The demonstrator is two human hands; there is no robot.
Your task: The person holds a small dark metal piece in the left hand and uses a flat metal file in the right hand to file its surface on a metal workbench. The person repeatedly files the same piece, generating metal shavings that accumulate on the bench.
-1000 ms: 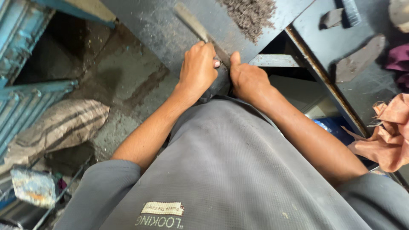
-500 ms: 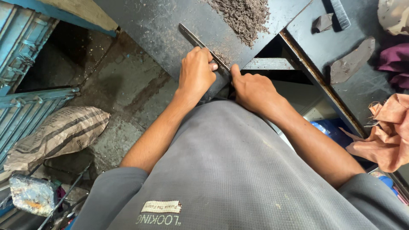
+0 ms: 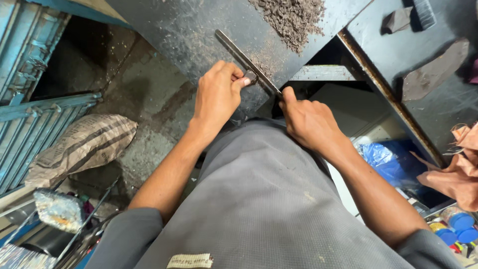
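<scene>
The dark metal bench carries a heap of shavings and a long flat metal bar lying slantwise.

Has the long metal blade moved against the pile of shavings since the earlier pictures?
Yes. The long metal blade reaches further up the dark table, towards the pile of shavings.

Seen from above, both bare forearms reach forward and converge, elbows spread wide beyond short grey sleeves. The left hand is curled palm-down, knuckles up, its thumb and forefinger pinched together at the tips. The right hand is closed into a fist, back of the hand upward, wrist angled inward toward the left. The two hands sit close together, not touching.
</scene>
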